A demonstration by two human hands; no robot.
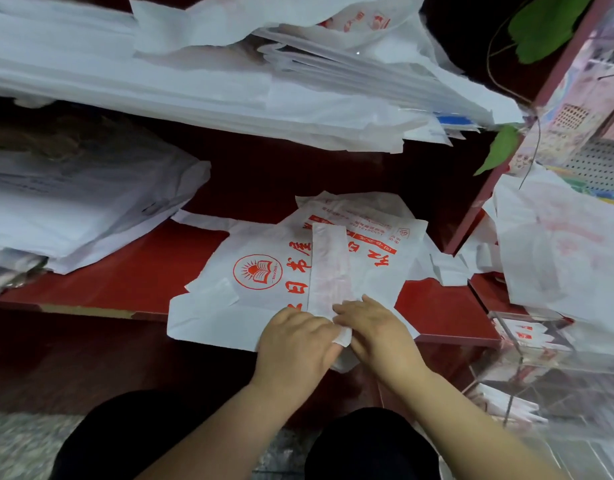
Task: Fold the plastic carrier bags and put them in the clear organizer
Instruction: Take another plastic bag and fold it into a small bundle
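1. Left of the flat white plastic carrier bag with red round logo and red lettering (257,271): a slumped stack of white plastic bags (73,209). It rests on the same red shelf (132,275).
2. Above and behind the printed bag: a long overhanging pile of white plastic bags (201,84) on the upper level.
3. The printed bag lies flat, its near edge hanging past the shelf front.
4. On top of the printed bag, right of the logo: a narrow folded strip of white plastic bag (328,268). It runs front to back, with its near end turned over.
5. Left hand (295,341) is at the printed bag's near edge, fingers (335,342) curled and pinching the strip's turned end.
6. Right hand (375,327) is just right of it, fingers (343,311) close together and lying across the strip. Cannot tell whether the thumb grips.
7. Right of the printed bag: drooping green leaves (499,148) and a loose crumpled white bag (558,251).
8. Right and nearer: the clear acrylic organizer (555,358), with folded white-and-red bags (527,336) inside.
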